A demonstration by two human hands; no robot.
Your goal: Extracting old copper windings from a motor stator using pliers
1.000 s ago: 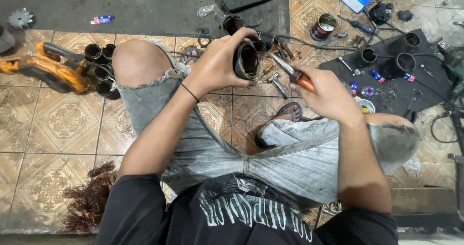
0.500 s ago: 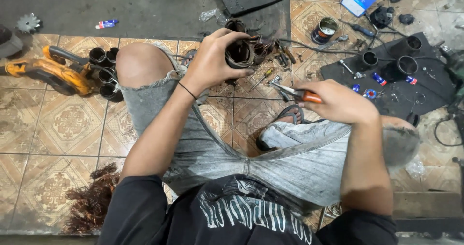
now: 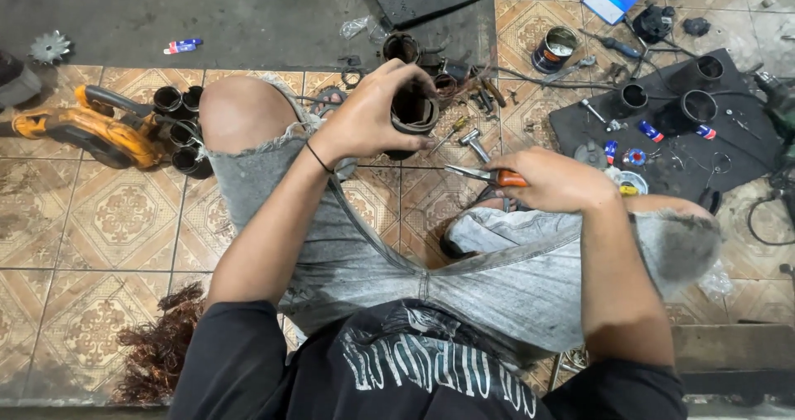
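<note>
My left hand (image 3: 364,122) is wrapped around the dark, hollow cylindrical metal motor housing (image 3: 411,109), held above the tiled floor (image 3: 124,221) before my knee. My right hand (image 3: 559,180), clasping orange-handled pliers (image 3: 489,174), has drawn back from the cylinder's mouth and now rests lower, so the probing has paused.
</note>
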